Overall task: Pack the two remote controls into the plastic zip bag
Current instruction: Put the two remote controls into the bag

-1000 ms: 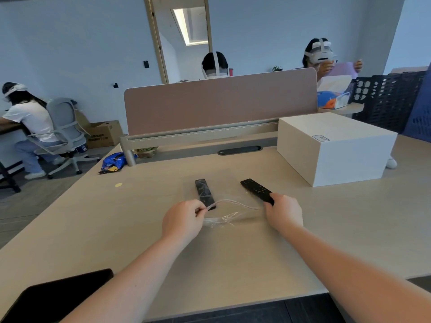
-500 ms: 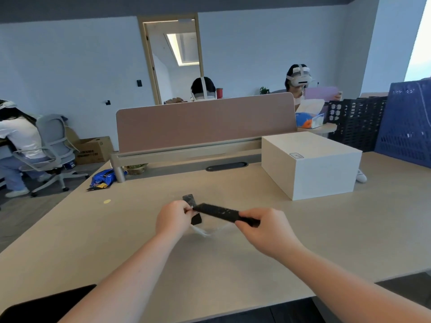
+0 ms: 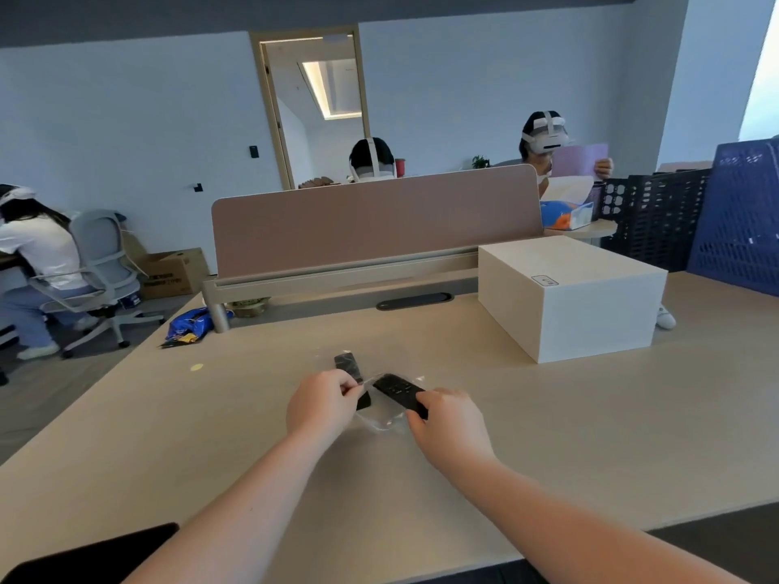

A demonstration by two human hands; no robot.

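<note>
While the left hand (image 3: 324, 404) pinches the mouth of the plastic zip bag (image 3: 385, 415) near the middle of the table (image 3: 548, 436), the right hand (image 3: 447, 423) grips the near end of one remote control (image 3: 398, 394), whose far end now lies inside the bag's opening; half a second ago it was held crosswise above the bag. The other remote (image 3: 349, 366) lies flat just beyond the left hand, partly hidden by it, unmoved. A white box (image 3: 569, 297) stands toward the table's far right edge

Right hand (image 3: 442, 419) holds remote (image 3: 396, 392); left hand (image 3: 322, 400) pinches bag (image 3: 381, 417).
</note>
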